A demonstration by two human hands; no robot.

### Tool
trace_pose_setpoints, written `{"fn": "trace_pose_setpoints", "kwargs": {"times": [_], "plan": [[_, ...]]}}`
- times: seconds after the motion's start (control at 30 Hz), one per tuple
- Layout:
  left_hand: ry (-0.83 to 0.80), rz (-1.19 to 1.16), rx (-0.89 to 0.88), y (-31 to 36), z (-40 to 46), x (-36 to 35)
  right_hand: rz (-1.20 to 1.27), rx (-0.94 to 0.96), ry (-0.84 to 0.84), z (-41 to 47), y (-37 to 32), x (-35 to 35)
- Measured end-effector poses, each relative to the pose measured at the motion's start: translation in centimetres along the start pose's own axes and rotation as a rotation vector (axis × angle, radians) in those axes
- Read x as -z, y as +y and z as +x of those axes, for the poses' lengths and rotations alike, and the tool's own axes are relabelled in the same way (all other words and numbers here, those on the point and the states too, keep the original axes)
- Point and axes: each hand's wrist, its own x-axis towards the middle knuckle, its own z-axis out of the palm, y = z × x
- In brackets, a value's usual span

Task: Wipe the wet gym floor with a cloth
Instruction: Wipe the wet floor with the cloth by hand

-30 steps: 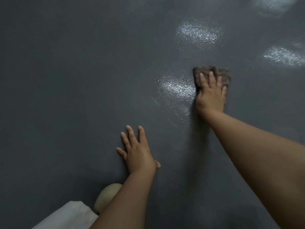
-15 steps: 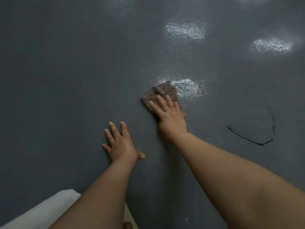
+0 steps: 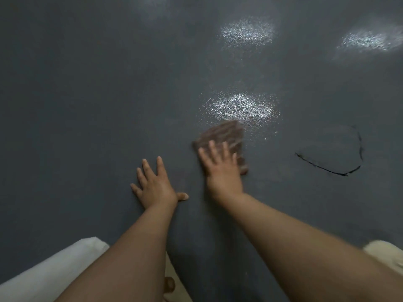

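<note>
At centre frame the right hand (image 3: 221, 164) presses flat, fingers straight, on the brown cloth (image 3: 224, 136), which looks soft, light and limp, best driven under the palm across the floor (image 3: 87, 105), while the left hand (image 3: 156, 184) rests spread.

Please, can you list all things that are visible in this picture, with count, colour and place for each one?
floor: one, dark grey, fills the view
shiny patches: three clear ones, whitish glare, one just beyond the cloth, two farther off at upper right
black mark: one, curved line, on the floor right of the cloth
cloth: one, brownish, flat on the floor under the right hand, blurred
white fabric: one piece, bottom left corner
pale object: one, cream, at the right edge, cut off
left hand: flat on the floor, fingers spread, holds nothing
right hand: pressing on the cloth with straight fingers
</note>
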Motion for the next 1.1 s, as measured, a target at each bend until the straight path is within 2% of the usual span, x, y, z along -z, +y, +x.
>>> {"fn": "trace_pose_setpoints", "kwargs": {"times": [0.1,0.23,0.33,0.53,0.7,0.77,0.87,0.97,1.07,1.1], "plan": [[0.039,0.018,0.011,-0.3,-0.8,-0.7,-0.028,0.154,-0.094,-2.2,-1.0,-1.2],[0.088,-0.021,0.009,0.3,-2.0,-1.2,-0.14,0.244,-0.084,-2.9,2.4,-0.4],[0.101,-0.028,-0.098,1.4,-2.9,-1.4,-0.095,0.111,-0.032,-3.7,5.8,0.6],[0.058,0.026,-0.393,5.4,-5.8,-2.6,-0.024,-0.305,0.115,-6.2,14.6,3.1],[-0.008,0.002,-0.479,7.4,-8.1,-4.1,0.035,-0.451,0.12,-7.2,14.7,3.4],[-0.027,0.015,-0.491,8.1,-8.7,-4.5,0.057,-0.42,0.056,-8.1,12.0,2.0],[-0.028,0.042,-0.517,9.2,-9.5,-4.9,0.034,-0.238,-0.003,-11.2,8.8,-1.5],[-0.008,0.058,-0.544,10.7,-10.2,-5.3,-0.008,-0.199,-0.095,-13.0,8.9,-2.6],[-0.014,0.055,-0.533,12.4,-11.2,-5.8,0.026,-0.13,-0.029,-12.6,11.4,-1.5],[-0.023,0.052,-0.532,13.1,-11.7,-6.0,0.014,-0.178,0.028,-12.3,12.7,-1.3]]}}
